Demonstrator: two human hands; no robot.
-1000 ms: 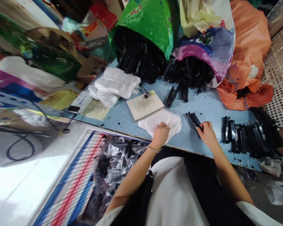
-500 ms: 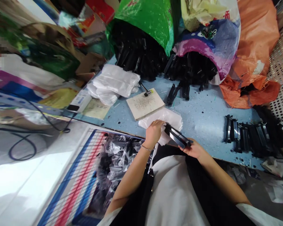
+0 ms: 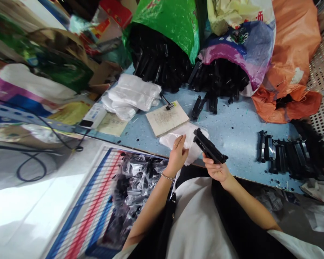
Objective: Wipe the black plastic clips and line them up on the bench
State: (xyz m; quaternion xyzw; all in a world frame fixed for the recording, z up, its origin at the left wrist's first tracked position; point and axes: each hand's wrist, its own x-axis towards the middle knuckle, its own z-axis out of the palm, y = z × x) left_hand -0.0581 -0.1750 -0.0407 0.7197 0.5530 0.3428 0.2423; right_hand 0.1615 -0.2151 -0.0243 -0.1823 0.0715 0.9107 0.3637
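My right hand (image 3: 216, 169) grips a long black plastic part (image 3: 210, 145) by its lower end. The part tilts, its far end up and to the left, over the table's front edge. Just left of it, my left hand (image 3: 178, 154) has a ring and a bead bracelet, its fingers stretched out and thumb apart. That hand is over a small pile of thin white plastic bags (image 3: 196, 133); whether its fingertips touch the top bag I cannot tell. Behind the pile lies a worn pale block (image 3: 167, 118) with a small black piece (image 3: 169, 106) on it.
A stack of white bags (image 3: 135, 91) lies left of the block. Green (image 3: 167, 21) and purple-blue (image 3: 240, 46) sacks spill black parts. More black parts (image 3: 283, 154) lie in a row at right, near an orange sack (image 3: 291, 72). Below, a crate (image 3: 97, 212) holds bagged parts.
The black part has turned over, from its shiny face to a ribbed dark side, and risen slightly in my right hand. My left hand has come away from its end.
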